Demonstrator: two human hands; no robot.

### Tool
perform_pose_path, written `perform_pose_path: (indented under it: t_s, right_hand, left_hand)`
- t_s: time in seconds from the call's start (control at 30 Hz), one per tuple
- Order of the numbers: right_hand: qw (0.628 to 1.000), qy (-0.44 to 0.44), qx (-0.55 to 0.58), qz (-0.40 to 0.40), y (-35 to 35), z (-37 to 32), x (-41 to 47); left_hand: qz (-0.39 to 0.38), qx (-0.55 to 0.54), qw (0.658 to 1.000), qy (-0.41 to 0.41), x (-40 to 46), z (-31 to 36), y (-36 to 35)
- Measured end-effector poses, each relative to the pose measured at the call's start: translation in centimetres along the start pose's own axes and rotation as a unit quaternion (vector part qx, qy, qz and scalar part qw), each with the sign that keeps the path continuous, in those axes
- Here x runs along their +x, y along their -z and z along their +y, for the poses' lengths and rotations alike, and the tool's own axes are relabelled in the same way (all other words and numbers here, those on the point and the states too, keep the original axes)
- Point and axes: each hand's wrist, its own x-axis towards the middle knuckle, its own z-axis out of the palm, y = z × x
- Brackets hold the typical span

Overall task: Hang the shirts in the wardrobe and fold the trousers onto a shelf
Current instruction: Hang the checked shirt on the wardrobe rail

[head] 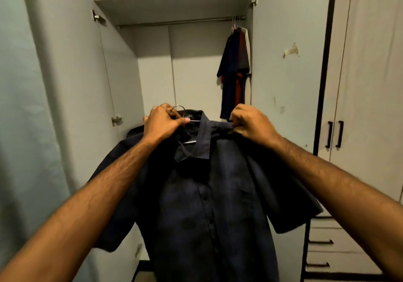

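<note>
The left hand point(162, 120) is gripping the hanger point(185, 116) at its hook, fingers curled; the right hand point(250, 123) is pinching the dark shirt point(207, 205) collar. The shirt is hanging before the open wardrobe point(196, 68); other shirts point(234, 70) are hanging on the rail point(174, 22).

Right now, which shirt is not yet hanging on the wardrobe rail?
The dark navy button-up shirt, held up on a metal hanger by both hands; the other shirts already hang at the rail's right end.
</note>
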Motion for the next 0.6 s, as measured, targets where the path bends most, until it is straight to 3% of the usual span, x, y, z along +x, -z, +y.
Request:
perform_pose_path:
  t_s: [0.1, 0.2, 0.23, 0.4, 0.6]
  right_hand:
    - [0.981, -0.032, 0.157, -0.112, -0.4, 6.3, 3.0]
    - [0.947, -0.086, 0.305, -0.051, -1.5, 10.7, 6.0]
    - [0.95, -0.085, 0.296, -0.052, -1.8, 11.8, 7.0]
    - [0.96, -0.044, 0.184, -0.207, -3.3, 14.6, 10.8]
    - [0.992, -0.017, 0.056, -0.114, -3.4, 17.8, 12.1]
  left_hand:
    - [-0.009, -0.019, 1.0, 0.014, 4.6, 0.3, -2.8]
    - [-0.048, -0.08, 0.996, -0.005, 9.0, -0.2, -5.1]
    - [-0.06, -0.091, 0.994, -0.013, 10.2, -0.4, -6.1]
    - [-0.049, -0.148, 0.988, -0.005, 13.9, -0.4, -10.3]
    - [0.006, -0.181, 0.983, -0.036, 17.3, 1.8, -12.8]
